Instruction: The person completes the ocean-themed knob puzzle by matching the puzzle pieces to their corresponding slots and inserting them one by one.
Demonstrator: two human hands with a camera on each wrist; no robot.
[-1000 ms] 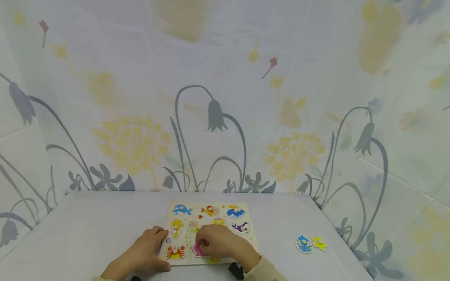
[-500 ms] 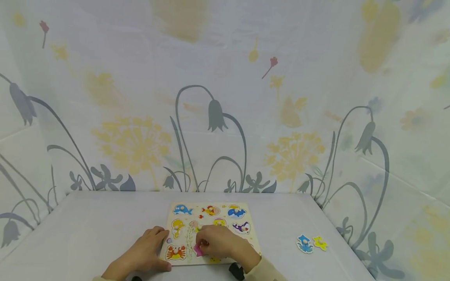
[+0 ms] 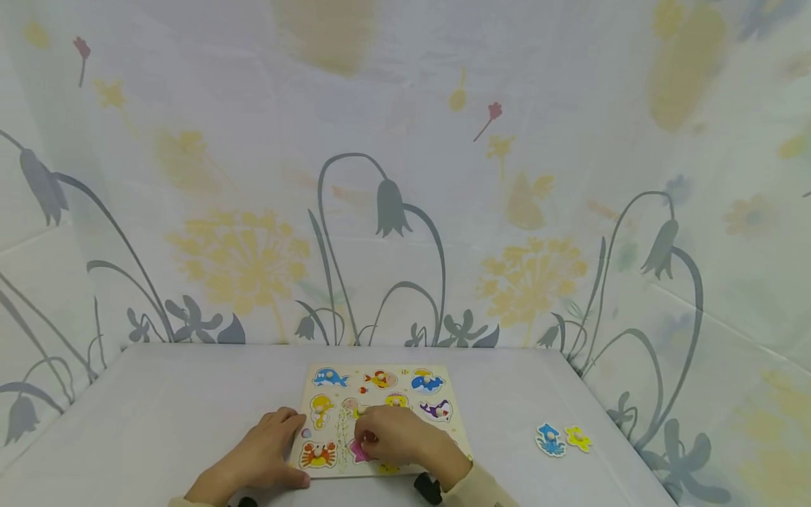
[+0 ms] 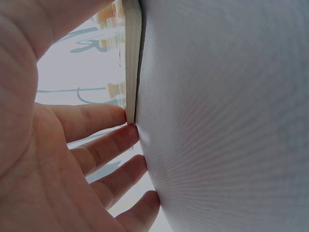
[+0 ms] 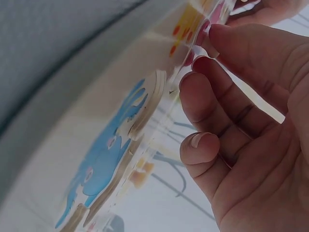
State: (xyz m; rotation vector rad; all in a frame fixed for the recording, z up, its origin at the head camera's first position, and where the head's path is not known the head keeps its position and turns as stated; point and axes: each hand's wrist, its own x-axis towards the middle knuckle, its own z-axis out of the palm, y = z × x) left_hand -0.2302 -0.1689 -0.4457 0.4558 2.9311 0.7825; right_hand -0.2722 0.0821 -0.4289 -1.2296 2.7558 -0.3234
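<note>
A wooden peg puzzle board with sea-animal pieces lies on the table in the head view. My left hand rests at its left front corner; in the left wrist view its fingers extend, one tip against the board's edge, others on the cloth. My right hand is over the lower middle of the board, pinching the knob of a pink puzzle piece between thumb and index finger. The other right fingers curl loosely in the right wrist view. Much of the pink piece is hidden by the hand.
A blue octopus piece and a yellow star-shaped piece lie on the table right of the board. A crab piece sits at the board's lower left. Behind the table hangs a flower-print cloth.
Both hands hold nearly the same pose on the board and the pink piece. The whole head view has shifted very slightly.
</note>
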